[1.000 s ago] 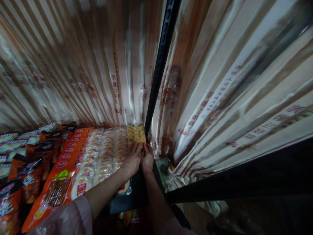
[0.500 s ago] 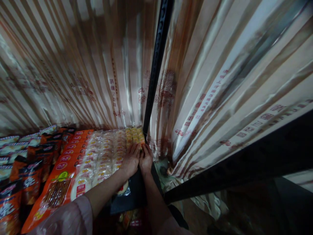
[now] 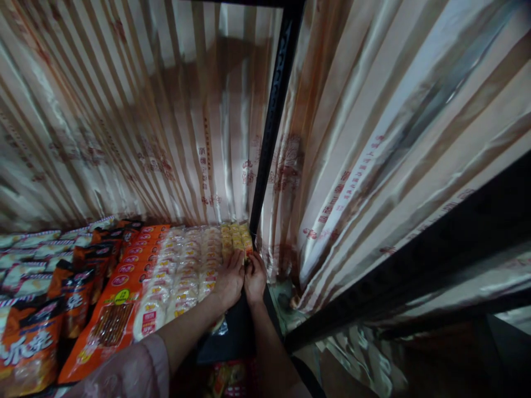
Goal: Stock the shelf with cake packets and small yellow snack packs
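Note:
Small yellow snack packets (image 3: 234, 235) stand in rows in the shelf's back right corner, against the black post. My left hand (image 3: 229, 280) reaches over the front of these rows with its fingers bent and closed on a packet. Close beside it, my right hand (image 3: 254, 277) pinches at the rightmost row, thumb and fingers together. The packet at the fingertips is mostly covered by my hands. Left of the hands are rows of clear-wrapped round white snacks (image 3: 181, 276), partly under my left forearm.
Orange snack bags (image 3: 108, 315) overlap in a row further left, beside black-and-orange bags (image 3: 35, 342) and white packets (image 3: 39, 260). A black metal post (image 3: 271, 127) rises at the corner. Pleated, printed curtains (image 3: 199, 110) hang behind and right. Bare dark shelf (image 3: 228, 337) shows below my hands.
The view has shifted, so shelf and hands appear slightly lower and further right. Both hands stay together at the yellow packets, with little visible change in their grip.

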`<state>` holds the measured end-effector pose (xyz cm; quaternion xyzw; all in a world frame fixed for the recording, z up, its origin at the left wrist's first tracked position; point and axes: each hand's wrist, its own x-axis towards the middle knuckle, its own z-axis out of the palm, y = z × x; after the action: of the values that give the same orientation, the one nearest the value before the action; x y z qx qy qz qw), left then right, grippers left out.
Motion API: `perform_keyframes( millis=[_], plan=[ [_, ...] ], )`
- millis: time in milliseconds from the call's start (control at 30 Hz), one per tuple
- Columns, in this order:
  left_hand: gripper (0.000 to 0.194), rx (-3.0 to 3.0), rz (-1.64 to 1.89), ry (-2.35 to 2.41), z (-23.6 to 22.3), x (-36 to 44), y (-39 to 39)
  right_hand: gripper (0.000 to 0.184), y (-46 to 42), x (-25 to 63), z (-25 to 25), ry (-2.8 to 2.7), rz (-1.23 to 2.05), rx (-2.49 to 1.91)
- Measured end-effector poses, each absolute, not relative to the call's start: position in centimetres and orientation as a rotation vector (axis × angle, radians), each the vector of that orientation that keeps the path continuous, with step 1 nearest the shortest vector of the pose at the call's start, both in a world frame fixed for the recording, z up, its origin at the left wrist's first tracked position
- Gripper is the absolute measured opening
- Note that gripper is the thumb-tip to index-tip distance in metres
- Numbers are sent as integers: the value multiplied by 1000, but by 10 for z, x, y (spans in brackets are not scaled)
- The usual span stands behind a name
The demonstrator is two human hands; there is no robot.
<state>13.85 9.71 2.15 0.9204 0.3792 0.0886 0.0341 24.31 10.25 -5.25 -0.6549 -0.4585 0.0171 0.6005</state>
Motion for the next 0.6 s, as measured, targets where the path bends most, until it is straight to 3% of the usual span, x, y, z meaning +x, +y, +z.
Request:
perform_keyframes(
  millis=[300,600],
  plan=[
    [42,2834,493,1120,20,133,67,36,65,228,-40,-1004,150,-1509],
    [49,2677,467,1039,13,116,3,34,-5,212,-37,-996,298,-1581]
  ],
)
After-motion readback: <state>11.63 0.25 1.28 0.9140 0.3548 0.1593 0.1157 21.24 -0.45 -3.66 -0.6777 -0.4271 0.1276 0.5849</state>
